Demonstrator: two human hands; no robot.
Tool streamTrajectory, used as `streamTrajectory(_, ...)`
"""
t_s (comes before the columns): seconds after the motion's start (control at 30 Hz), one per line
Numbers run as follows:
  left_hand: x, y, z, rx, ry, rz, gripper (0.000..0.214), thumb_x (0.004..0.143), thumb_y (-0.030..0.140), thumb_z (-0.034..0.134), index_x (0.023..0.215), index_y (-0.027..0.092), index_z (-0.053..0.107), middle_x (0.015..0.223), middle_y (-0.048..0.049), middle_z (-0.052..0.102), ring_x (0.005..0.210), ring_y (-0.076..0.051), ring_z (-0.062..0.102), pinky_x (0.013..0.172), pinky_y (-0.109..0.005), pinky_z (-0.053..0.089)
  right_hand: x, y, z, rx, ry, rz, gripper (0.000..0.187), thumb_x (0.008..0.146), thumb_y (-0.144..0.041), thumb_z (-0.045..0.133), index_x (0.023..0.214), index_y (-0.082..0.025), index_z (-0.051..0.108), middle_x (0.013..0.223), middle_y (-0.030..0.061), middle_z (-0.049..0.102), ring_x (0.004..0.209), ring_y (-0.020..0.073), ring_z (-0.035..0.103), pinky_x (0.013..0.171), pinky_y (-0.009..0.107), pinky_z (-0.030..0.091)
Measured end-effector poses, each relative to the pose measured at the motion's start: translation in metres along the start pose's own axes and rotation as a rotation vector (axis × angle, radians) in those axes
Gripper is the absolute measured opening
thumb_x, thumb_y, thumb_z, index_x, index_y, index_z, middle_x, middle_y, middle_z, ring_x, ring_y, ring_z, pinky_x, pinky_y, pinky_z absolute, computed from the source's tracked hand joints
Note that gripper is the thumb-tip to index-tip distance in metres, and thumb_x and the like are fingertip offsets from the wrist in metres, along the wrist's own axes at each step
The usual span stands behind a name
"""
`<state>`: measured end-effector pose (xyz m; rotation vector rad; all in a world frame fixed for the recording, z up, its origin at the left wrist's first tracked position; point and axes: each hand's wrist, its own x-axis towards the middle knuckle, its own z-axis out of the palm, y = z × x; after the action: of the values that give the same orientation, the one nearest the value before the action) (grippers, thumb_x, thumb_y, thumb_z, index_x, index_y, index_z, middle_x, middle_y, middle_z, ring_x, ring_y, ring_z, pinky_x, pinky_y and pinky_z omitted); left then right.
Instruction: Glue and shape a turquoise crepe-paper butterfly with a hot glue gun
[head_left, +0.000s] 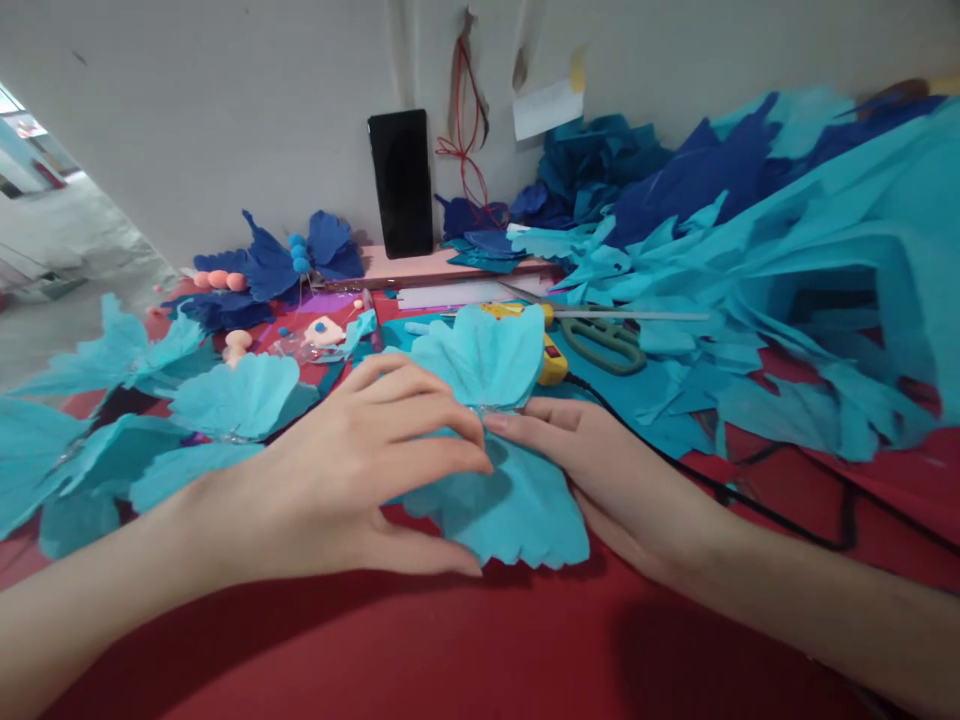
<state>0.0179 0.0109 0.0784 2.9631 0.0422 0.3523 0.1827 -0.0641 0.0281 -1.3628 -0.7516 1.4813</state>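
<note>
My right hand (585,450) pinches a turquoise paper butterfly (525,510) at its gathered middle, thumb on top. One scalloped wing fans out towards the wall and the other towards me. Over the left side of this butterfly is my left hand (375,460), its fingers spread and the thumb well apart from them. It covers part of the wings, and I cannot tell whether its fingertips touch the paper. Just beyond lie green-handled scissors (604,345) and a yellow glue gun (553,360), partly hidden by the upper wing.
More turquoise butterflies (232,400) lie at left, with dark blue ones (262,260) and foam balls (219,281) behind. A phone (401,185) leans on the wall. Turquoise and blue paper (675,220) heaps up at right. A black cord (675,460) crosses the red table (420,650).
</note>
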Motion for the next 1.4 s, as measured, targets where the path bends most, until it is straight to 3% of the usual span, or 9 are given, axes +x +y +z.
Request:
streamTrajectory(0.17, 0.000, -0.002, 0.003, -0.042, -0.069, 0.001, 0.028, 0.077, 0.036, 0.064, 0.097, 0.017, 0.057, 0.101, -0.0033, 0.064, 0.097, -0.017, 0.051, 0.092, -0.031, 0.034, 0.001, 0.000, -0.001, 0.112, -0.029, 0.031, 0.027, 0.058, -0.038, 0.071, 0.070, -0.017, 0.057, 0.082, 0.0026, 0.064, 0.083, 0.0159, 0.060, 0.074, 0.027, 0.048)
streamTrajectory(0.33, -0.001, -0.001, 0.004, -0.048, -0.054, -0.033, 0.018, 0.082, 0.029, 0.058, 0.096, 0.017, 0.058, 0.101, -0.0032, 0.065, 0.097, -0.017, 0.053, 0.090, -0.031, 0.037, 0.002, 0.000, -0.001, 0.154, 0.004, 0.025, 0.026, 0.057, -0.031, 0.073, 0.072, -0.016, 0.060, 0.082, 0.0021, 0.065, 0.075, 0.0130, 0.060, 0.070, 0.024, 0.048)
streamTrajectory(0.53, -0.001, -0.011, 0.007, 0.029, 0.148, -0.316, 0.016, 0.086, 0.024, 0.048, 0.090, 0.016, 0.060, 0.093, -0.0055, 0.065, 0.089, -0.017, 0.057, 0.080, -0.029, 0.043, 0.003, -0.001, -0.002, 0.196, 0.037, -0.037, 0.022, 0.057, -0.023, 0.073, 0.077, -0.017, 0.065, 0.083, 0.0010, 0.068, 0.070, 0.0105, 0.062, 0.063, 0.018, 0.050)
streamTrajectory(0.73, -0.001, -0.018, -0.003, -0.002, 0.158, -0.541, 0.013, 0.079, 0.023, 0.050, 0.079, 0.021, 0.063, 0.081, 0.0026, 0.068, 0.075, -0.013, 0.061, 0.067, -0.022, 0.044, 0.005, 0.002, -0.002, 0.241, 0.057, -0.095, 0.018, 0.057, -0.023, 0.073, 0.073, -0.019, 0.068, 0.085, 0.0014, 0.069, 0.073, 0.0118, 0.064, 0.063, 0.018, 0.051)
streamTrajectory(0.93, 0.000, -0.015, -0.003, -0.007, 0.193, -0.545, 0.013, 0.077, 0.027, 0.054, 0.074, 0.021, 0.064, 0.078, 0.0027, 0.066, 0.078, -0.013, 0.058, 0.074, -0.024, 0.041, 0.006, 0.004, -0.002, 0.228, 0.070, -0.141, 0.018, 0.055, -0.022, 0.073, 0.072, -0.020, 0.067, 0.087, 0.0016, 0.069, 0.078, 0.0156, 0.064, 0.066, 0.023, 0.053)
streamTrajectory(1.17, 0.001, -0.018, -0.001, 0.022, 0.069, -0.612, 0.017, 0.072, 0.037, 0.058, 0.068, 0.021, 0.063, 0.072, 0.0033, 0.067, 0.071, -0.016, 0.058, 0.071, -0.030, 0.038, 0.004, 0.003, -0.001, 0.213, 0.055, -0.166, 0.016, 0.059, -0.026, 0.072, 0.072, -0.019, 0.067, 0.084, 0.0022, 0.069, 0.071, 0.0145, 0.064, 0.062, 0.023, 0.054)
streamTrajectory(1.4, 0.003, -0.012, 0.000, -0.077, 0.153, -0.621, 0.011, 0.072, 0.031, 0.058, 0.072, 0.022, 0.064, 0.077, 0.0048, 0.068, 0.073, -0.012, 0.061, 0.070, -0.023, 0.040, 0.004, 0.003, -0.001, 0.170, 0.089, -0.190, 0.015, 0.060, -0.027, 0.071, 0.072, -0.020, 0.067, 0.079, 0.0012, 0.069, 0.070, 0.0133, 0.064, 0.062, 0.022, 0.053)
